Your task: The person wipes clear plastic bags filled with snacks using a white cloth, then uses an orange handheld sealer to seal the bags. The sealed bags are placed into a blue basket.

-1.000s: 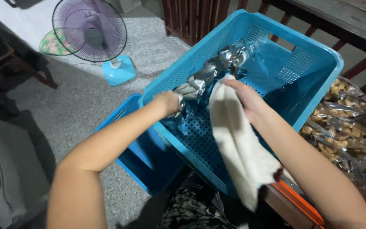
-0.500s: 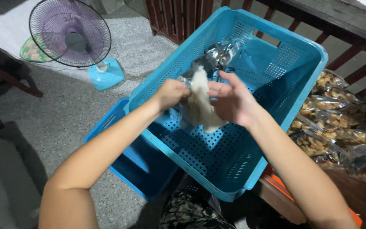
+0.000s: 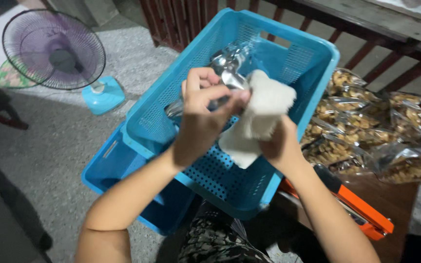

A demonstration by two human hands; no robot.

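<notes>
- White cloth (image 3: pixel 261 114), bunched up, sits above the middle of the blue perforated basket (image 3: pixel 313 63), pressed against a shiny clear packet (image 3: pixel 227 65).
- Right hand (image 3: pixel 278 143) grips the cloth from below, fingers closed around its lower part.
- Left hand (image 3: pixel 203 114) is curled shut on the packet, fingertips pinching it right where it meets the cloth; the packet's upper end sticks out above the hand toward the basket's far wall.
- The basket is tilted and rests partly over a second blue crate (image 3: pixel 108 165) that lies lower, toward the near-left.
- Clear bags of brown snack pieces (image 3: pixel 391 131) are heaped on the table just right of the basket.
- An orange and black tool (image 3: pixel 361 207) lies at the table's near edge, below the bags.
- A purple-bladed standing fan with a light blue base (image 3: pixel 54 48) stands on the grey floor, well apart to the left.
</notes>
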